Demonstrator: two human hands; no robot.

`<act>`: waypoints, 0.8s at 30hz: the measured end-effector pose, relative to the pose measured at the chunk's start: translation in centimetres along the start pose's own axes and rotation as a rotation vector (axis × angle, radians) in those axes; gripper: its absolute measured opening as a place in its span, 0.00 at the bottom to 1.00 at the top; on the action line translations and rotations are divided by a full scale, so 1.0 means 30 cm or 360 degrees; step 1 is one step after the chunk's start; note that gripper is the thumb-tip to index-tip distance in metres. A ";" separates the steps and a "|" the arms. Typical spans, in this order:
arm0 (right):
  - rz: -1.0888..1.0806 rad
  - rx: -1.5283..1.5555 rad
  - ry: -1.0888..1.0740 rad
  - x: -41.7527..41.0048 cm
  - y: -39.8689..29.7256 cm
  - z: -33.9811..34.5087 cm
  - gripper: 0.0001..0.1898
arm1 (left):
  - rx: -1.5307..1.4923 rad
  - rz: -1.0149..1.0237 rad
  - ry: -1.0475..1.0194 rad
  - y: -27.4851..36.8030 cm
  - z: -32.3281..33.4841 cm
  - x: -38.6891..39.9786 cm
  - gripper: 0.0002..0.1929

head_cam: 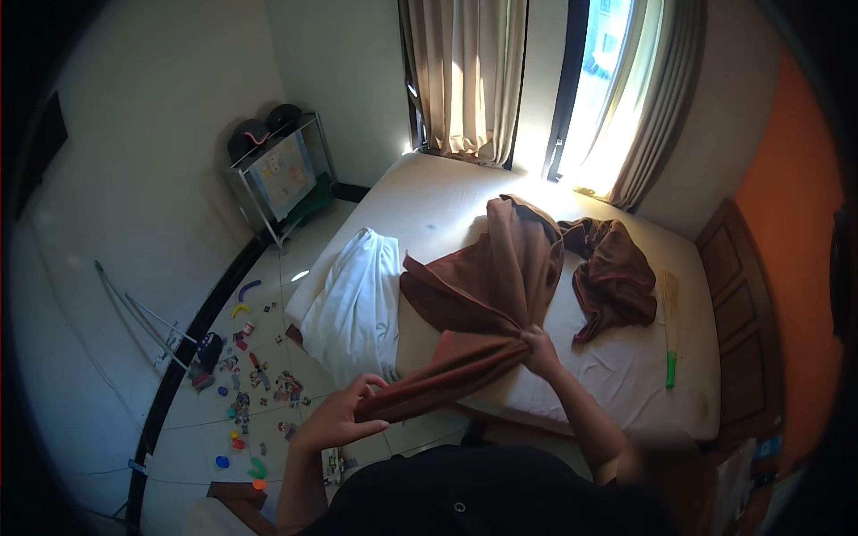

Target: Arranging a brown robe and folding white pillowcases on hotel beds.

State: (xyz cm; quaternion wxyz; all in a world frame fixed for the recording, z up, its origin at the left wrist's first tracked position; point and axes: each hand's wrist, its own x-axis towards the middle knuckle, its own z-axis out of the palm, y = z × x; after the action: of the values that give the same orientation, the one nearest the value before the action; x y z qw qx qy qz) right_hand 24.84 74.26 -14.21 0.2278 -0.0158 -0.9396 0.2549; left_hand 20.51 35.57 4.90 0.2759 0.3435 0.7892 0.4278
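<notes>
A large brown cloth with reddish edging is stretched in front of me, partly spread over the mattress. My right hand grips it in a fist, gathering the folds to a narrow bunch. From there a twisted length runs left to my left hand, which has its end between thumb and fingers. Beyond the left hand, a crumpled white cloth hangs over the mattress edge. Another bunched brown cloth with red trim lies to the right of the held one.
The bare cream mattress reaches toward the curtained windows. On its right lie a stick broom and, beyond, a wooden headboard. Small toys and scraps litter the tiled floor at left. A metal rack holds helmets.
</notes>
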 end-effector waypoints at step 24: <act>0.0793 0.2021 -0.1121 -0.833 -1.108 -0.432 0.21 | -0.1095 0.0208 0.1170 -0.156 0.289 -0.585 0.08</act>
State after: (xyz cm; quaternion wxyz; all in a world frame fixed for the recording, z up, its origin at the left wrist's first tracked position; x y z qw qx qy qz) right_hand 55.75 47.83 1.39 -0.1839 -0.0112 -0.5987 0.7795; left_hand 36.15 24.25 -0.84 0.0497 0.1081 0.6245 0.7719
